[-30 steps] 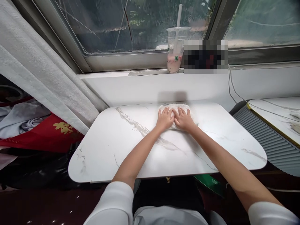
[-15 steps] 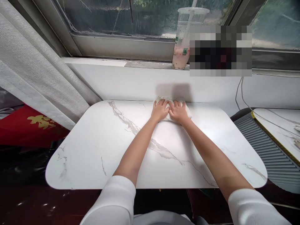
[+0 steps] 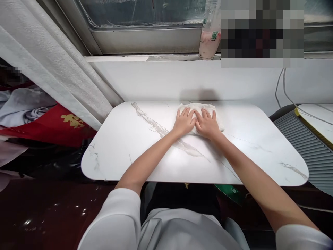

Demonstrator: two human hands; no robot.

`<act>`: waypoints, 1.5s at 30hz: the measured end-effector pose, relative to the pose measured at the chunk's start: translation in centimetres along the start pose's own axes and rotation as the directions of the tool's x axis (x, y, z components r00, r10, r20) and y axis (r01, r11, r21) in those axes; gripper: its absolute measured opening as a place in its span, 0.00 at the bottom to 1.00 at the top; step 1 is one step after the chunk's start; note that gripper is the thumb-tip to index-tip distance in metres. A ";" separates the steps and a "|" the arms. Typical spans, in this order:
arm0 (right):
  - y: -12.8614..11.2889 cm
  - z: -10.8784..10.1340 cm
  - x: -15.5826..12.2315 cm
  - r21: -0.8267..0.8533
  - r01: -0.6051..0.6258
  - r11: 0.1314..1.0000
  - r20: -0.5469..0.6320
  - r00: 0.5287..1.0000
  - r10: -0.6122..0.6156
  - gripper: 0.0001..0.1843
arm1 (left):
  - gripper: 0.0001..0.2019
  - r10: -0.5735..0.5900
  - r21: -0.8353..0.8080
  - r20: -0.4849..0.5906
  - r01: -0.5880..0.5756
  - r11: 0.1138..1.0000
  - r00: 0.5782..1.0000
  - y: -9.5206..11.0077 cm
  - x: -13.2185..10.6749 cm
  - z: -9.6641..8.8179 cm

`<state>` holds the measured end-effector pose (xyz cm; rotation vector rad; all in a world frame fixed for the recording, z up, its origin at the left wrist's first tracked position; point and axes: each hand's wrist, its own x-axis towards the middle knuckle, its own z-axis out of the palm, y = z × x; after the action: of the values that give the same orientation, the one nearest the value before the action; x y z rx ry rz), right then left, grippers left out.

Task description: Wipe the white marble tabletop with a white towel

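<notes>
- Cloth (image 3: pixel 220 121): white, soft and nubbly, folded into a rough rectangle. It lies flat near the far edge of the worktop (image 3: pixel 145 146), at 12 o'clock from the middle of the slab.
- Worktop: a smooth, glossy white slab with grey marble veining and rounded corners.
- Left hand (image 3: pixel 185 122): I see it palm-down on the cloth's left half, fingers straight and slightly spread. The grip is apart and presses flat, closed on nothing.
- Right hand (image 3: pixel 207 124): palm-down on the cloth's right half, touching the left hand along the thumb side. Its grip is likewise apart and flat.
- Cloth against the grip: it sits under both palms. Its edge shows past the fingertips at 12 o'clock and past the right hand at 3 o'clock.
- Cup (image 3: pixel 208 43): clear plastic, on the window sill at 1 o'clock from the hands. Pink drink sits in its bottom, and its top is cut off by the frame.
- Curtain (image 3: pixel 52 69): coarse-woven white, hanging in folds at 10 o'clock.
- Red fabric (image 3: pixel 52 128): gold-printed, at 9 o'clock, lower than the worktop.
- Ribbed grey panel (image 3: pixel 307 146): at 3 o'clock, just beside the worktop.
</notes>
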<state>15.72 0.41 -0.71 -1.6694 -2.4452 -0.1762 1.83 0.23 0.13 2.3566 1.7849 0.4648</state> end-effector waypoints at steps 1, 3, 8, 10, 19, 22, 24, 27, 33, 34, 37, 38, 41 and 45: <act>-0.5 -0.2 -1.3 -0.001 0.005 1.000 -0.014 1.000 -0.005 0.31 | 0.25 0.008 0.004 0.008 -0.008 1.000 1.000 0.3 -1.3 -0.2; -1.6 -0.6 -4.0 -0.011 0.009 1.000 -0.036 0.999 -0.009 0.31 | 0.25 0.030 0.008 0.021 -0.030 1.000 0.999 1.0 -3.9 -0.5; -4.2 -2.0 -10.2 -0.045 0.021 0.999 -0.065 0.998 -0.023 0.30 | 0.25 0.085 0.028 0.010 -0.085 0.996 0.996 2.2 -10.3 -0.8; -5.1 -2.5 -12.5 -0.054 0.049 0.997 -0.089 0.995 -0.054 0.30 | 0.25 0.093 0.039 0.002 -0.093 0.995 0.996 2.8 -12.8 -0.9; -7.1 -4.0 -18.4 -0.068 0.197 0.978 -0.129 0.970 -0.204 0.33 | 0.27 0.047 -0.008 -0.005 -0.047 0.999 0.999 4.5 -20.1 -1.8; -6.2 -4.5 -17.6 -0.025 0.248 0.968 -0.059 0.967 -0.250 0.30 | 0.26 0.022 -0.040 -0.002 -0.022 0.999 1.000 4.4 -20.1 -2.2; -5.5 -4.7 -16.6 0.031 0.297 0.954 0.023 0.954 -0.298 0.30 | 0.26 0.011 -0.067 0.010 -0.010 0.998 1.000 3.9 -19.8 -2.5; -5.0 -4.5 -14.4 0.064 0.329 0.942 0.077 0.940 -0.333 0.32 | 0.27 0.008 -0.088 0.023 -0.006 0.996 1.000 2.8 -19.2 -2.7; -6.7 -2.1 -7.0 0.047 0.382 0.923 0.060 0.921 -0.384 0.32 | 0.28 -0.077 -0.035 0.005 0.077 0.996 0.997 -2.1 -14.8 -2.8; -7.0 -1.7 -5.3 0.049 0.377 0.925 0.059 0.923 -0.379 0.32 | 0.28 -0.093 -0.023 0.002 0.093 0.995 0.996 -3.2 -13.5 -2.8; -7.8 -0.7 -0.1 0.053 0.334 0.941 0.056 0.940 -0.337 0.31 | 0.29 -0.114 -0.008 -0.009 0.114 0.993 0.993 -6.7 -9.2 -3.2; -8.0 -0.4 1.6 0.055 0.321 0.946 0.056 0.945 -0.323 0.31 | 0.29 -0.117 -0.013 -0.014 0.117 0.993 0.993 -7.7 -7.8 -3.3; -8.5 0.6 6.0 0.070 0.311 0.948 0.048 0.948 -0.315 0.31 | 0.28 -0.156 -0.027 -0.040 0.155 0.988 0.987 -10.3 -4.3 -3.6; -9.1 1.6 9.9 0.094 0.290 0.952 0.021 0.956 -0.293 0.31 | 0.28 -0.181 -0.035 -0.043 0.180 0.983 0.983 -12.8 -1.2 -4.1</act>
<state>3.58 6.43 -0.19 -1.2784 -2.6725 -0.0742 -11.52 2.39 -0.05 2.1546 1.9742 0.5197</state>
